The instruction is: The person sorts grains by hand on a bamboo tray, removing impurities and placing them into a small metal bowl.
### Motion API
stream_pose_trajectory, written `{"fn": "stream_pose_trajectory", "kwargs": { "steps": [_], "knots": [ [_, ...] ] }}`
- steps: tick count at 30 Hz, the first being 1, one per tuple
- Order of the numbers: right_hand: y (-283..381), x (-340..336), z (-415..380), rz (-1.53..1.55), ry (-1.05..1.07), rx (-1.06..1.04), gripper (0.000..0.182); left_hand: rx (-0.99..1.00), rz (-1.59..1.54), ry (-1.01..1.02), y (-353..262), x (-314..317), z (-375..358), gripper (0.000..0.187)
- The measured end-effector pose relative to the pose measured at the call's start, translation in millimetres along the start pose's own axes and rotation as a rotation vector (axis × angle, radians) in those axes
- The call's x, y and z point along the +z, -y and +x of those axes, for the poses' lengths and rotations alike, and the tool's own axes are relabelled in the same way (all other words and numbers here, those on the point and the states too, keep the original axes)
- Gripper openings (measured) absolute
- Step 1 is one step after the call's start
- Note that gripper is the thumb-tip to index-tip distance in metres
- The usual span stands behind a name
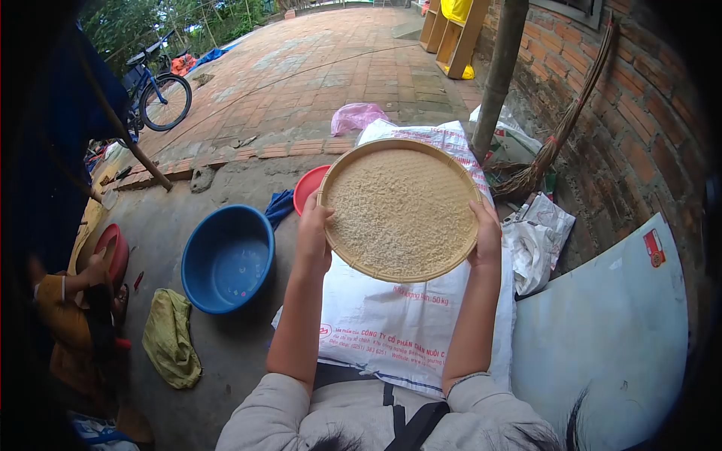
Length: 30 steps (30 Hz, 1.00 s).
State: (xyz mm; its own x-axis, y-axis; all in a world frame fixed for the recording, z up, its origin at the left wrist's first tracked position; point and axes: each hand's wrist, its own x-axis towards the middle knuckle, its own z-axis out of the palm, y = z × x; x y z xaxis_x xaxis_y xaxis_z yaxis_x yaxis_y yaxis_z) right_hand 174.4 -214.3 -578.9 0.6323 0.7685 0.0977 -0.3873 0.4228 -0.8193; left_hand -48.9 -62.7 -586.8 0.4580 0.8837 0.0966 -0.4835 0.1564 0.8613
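we look down past two bare forearms at a round woven tray [397, 276], held in front of the body and over a white printed sack [391, 325] spread on the ground; we cannot tell how high above it the tray is. a wide layer of pale grain [391, 210] covers most of the tray's floor, well inside the raised rim.

our left hand [316, 233] grips the left edge and our right hand [486, 234] the right edge, nearly opposite each other. on both, the thumb lies at the rim and the fingers appear closed around it, pinching the edge; what they do underneath is hidden from us.

we judge the tray itself light and fairly stiff, perhaps with a little flex in the weave, with the grain adding most of the weight. the grain is loose and would probably slide if one side dipped, so the thick rim, taken at two opposite points and kept level, seems the best hold.

to our left stand a blue basin [232, 259] and, partly behind the tray, a red basin [307, 185]. a crumpled green cloth [171, 340] lies nearer us.
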Motion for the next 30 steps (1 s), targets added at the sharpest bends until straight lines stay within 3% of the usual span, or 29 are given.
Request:
{"fn": "stream_pose_trajectory", "kwargs": {
  "steps": [5, 8, 11, 14, 17, 19, 25, 28, 30],
  "knots": [
    [-67.5, 80.9, -17.9, -0.028, 0.083, 0.089, 0.045, -0.012, -0.093, -0.034, -50.5, -85.5, -16.8, 0.047],
    [-88.1, 87.2, -21.3, 0.004, 0.105, 0.141, 0.045, -0.024, -0.036, -0.089, -60.3, -99.3, -23.6, 0.047],
    [-51.4, 52.0, -7.6, 0.024, 0.059, 0.148, 0.042, -0.025, -0.003, -0.038, -32.1, -74.5, -2.7, 0.046],
    [-21.8, -24.0, 12.5, 0.003, -0.052, 0.014, 0.039, -0.026, 0.000, 0.008, 12.3, -3.7, 7.9, 0.048],
    [6.4, -50.4, 8.9, -0.010, -0.087, -0.038, 0.039, -0.080, -0.009, 0.058, 26.2, 36.7, 6.2, 0.051],
    [9.3, -46.6, 7.6, 0.010, -0.101, -0.054, 0.039, -0.057, 0.002, 0.060, 23.7, 30.6, 7.3, 0.052],
    [-79.8, 66.0, -8.2, -0.091, -0.020, 0.037, 0.045, -0.065, -0.076, -0.037, -24.4, -92.0, -1.8, 0.049],
    [-90.4, 58.1, -4.4, -0.071, 0.004, 0.081, 0.042, -0.034, -0.060, -0.034, -30.9, -92.3, -5.6, 0.047],
    [-60.0, 33.8, 0.7, -0.016, -0.014, 0.110, 0.040, -0.024, -0.007, -0.023, -15.3, -66.9, 2.2, 0.045]
  ]
}}
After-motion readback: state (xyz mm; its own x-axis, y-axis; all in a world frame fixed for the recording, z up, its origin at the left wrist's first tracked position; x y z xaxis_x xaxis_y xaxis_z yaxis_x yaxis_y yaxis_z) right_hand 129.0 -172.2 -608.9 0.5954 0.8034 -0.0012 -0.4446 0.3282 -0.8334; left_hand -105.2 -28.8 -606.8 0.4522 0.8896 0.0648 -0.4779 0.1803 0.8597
